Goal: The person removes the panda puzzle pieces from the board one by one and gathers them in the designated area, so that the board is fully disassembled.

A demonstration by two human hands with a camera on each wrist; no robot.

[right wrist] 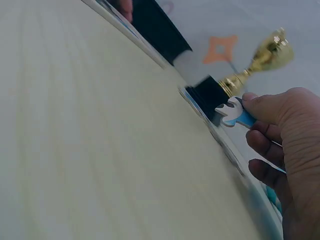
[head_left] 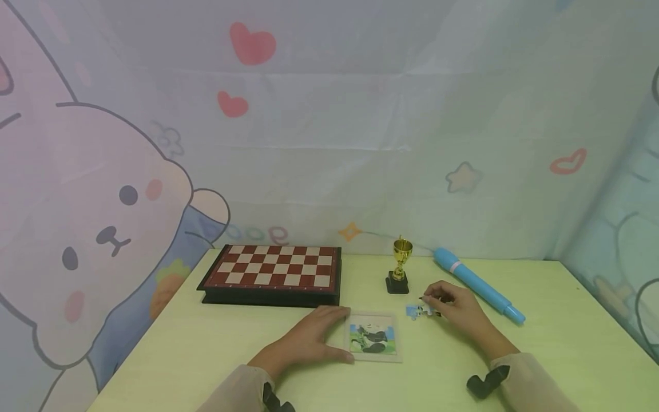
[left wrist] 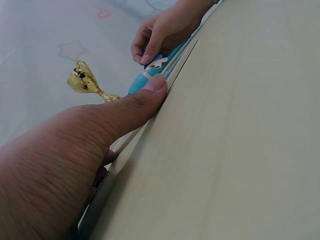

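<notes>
A jigsaw puzzle tray [head_left: 399, 337] with a pale rim lies on the table, its picture showing a panda on green and blue. My left hand [head_left: 309, 339] holds the tray's left side, thumb at the near corner and fingers at the far one. Between right thumb and fingers I pinch a small puzzle piece [right wrist: 231, 112] in white, blue and black. That right hand [head_left: 460, 312] is just above the table, right of the tray. Loose puzzle pieces [head_left: 413, 311] lie beneath and beside its fingertips; how many is unclear.
Behind the left hand sits a chessboard box [head_left: 273, 272] with red and white squares. A gold trophy cup [head_left: 401, 260] on a black base stands behind the loose pieces. To the right lies a long blue pen-shaped object [head_left: 479, 284]. A printed cloth [head_left: 340, 126] hangs along the table's back.
</notes>
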